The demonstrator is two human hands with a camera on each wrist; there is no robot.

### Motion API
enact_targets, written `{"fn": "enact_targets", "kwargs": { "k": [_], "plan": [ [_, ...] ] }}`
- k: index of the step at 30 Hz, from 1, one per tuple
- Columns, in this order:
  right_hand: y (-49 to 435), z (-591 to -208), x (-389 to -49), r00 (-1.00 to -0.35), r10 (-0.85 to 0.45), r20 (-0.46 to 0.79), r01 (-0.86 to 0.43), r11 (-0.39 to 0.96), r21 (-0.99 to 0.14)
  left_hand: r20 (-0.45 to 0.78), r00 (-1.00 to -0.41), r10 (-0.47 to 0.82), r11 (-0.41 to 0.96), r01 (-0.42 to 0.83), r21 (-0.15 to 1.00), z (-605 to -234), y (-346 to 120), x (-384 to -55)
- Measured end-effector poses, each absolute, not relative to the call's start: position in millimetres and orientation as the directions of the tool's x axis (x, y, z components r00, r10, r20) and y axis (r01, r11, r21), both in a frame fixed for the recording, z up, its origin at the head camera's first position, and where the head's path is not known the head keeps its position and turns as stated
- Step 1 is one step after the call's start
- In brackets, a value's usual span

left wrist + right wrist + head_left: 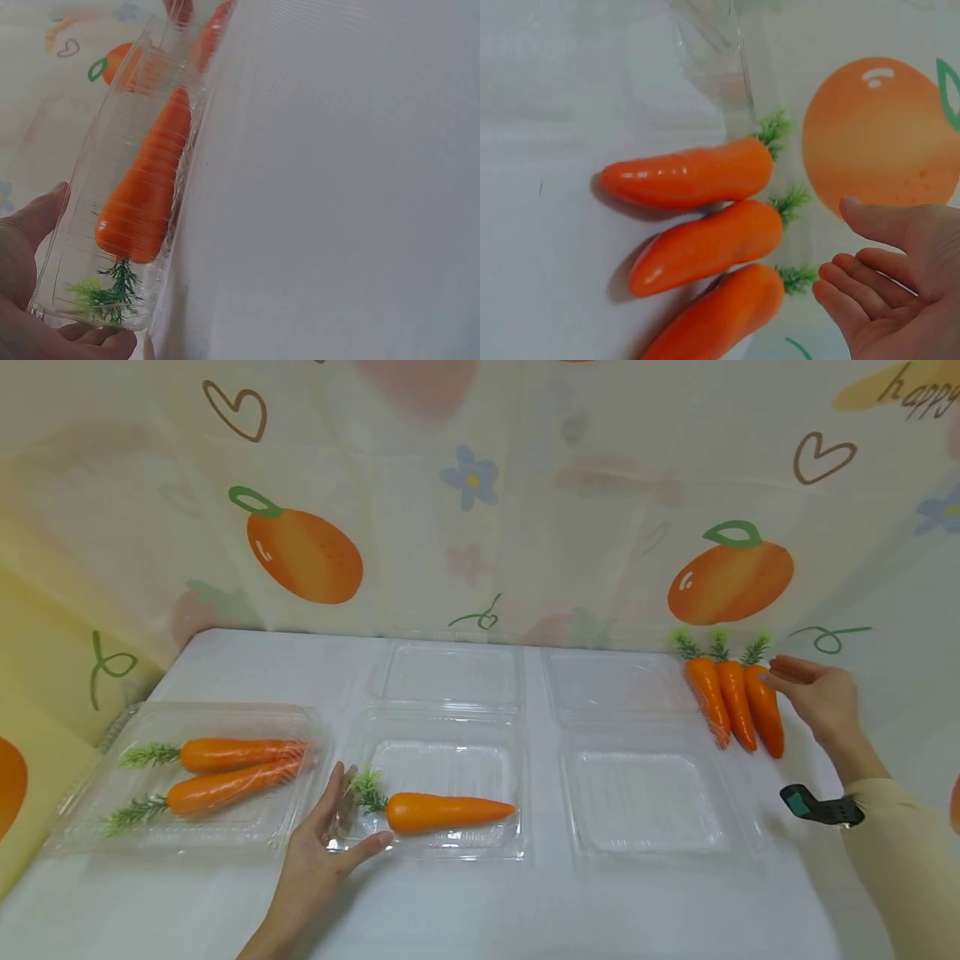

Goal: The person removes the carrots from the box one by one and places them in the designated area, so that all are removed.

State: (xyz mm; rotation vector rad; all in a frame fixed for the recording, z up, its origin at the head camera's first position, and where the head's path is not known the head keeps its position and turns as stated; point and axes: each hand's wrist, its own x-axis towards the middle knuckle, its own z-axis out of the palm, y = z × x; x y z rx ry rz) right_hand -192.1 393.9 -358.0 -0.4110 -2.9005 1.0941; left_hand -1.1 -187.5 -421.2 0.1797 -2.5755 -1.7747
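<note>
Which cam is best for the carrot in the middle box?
Head: the carrot lies in the open box, its orange body unobstructed. Left wrist shows it larger, but through the box's clear side. Right wrist doesn't show it.

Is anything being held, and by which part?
The left hand holds the middle clear box at its near left corner; the right hand holds nothing.

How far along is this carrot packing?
Done, it seems: the left box, apparently closed over two carrots. In hand: the middle box, open with one carrot inside; the left grip rests against it, the right grip is beside three loose carrots. Remaining, probably: one more for the middle box, two for the empty right box, and closing both.
</note>
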Motion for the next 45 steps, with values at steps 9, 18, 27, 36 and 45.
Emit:
{"fn": "enact_targets", "kwargs": {
  "k": [9, 18, 27, 36, 45],
  "plan": [
    [376.0, -347.3, -190.6, -0.985, 0.168, -0.041, 0.148, 0.701, -0.698, -0.087, -0.991, -0.103, 0.371, -0.12, 0.921, -419.9, -187.3, -1.6],
    [350.5, -334.5, -187.3, -0.992, 0.121, -0.043, 0.115, 0.684, -0.721, -0.111, -0.988, -0.107, 0.363, -0.143, 0.921, -417.7, -187.1, -1.9],
    [327.4, -326.0, -181.2, -0.997, 0.081, -0.007, 0.059, 0.662, -0.747, -0.103, -0.99, -0.1, 0.347, -0.131, 0.929, -419.1, -187.7, -1.7],
    [300.6, -322.8, -172.1, -0.999, 0.038, -0.009, 0.032, 0.663, -0.748, -0.079, -0.992, -0.098, 0.329, -0.108, 0.938, -420.4, -187.6, -1.6],
    [278.5, -324.2, -163.3, -0.993, -0.055, 0.105, -0.117, 0.589, -0.799, -0.056, -0.994, -0.096, 0.348, -0.087, 0.933, -421.1, -188.3, -0.4]
  ]
}}
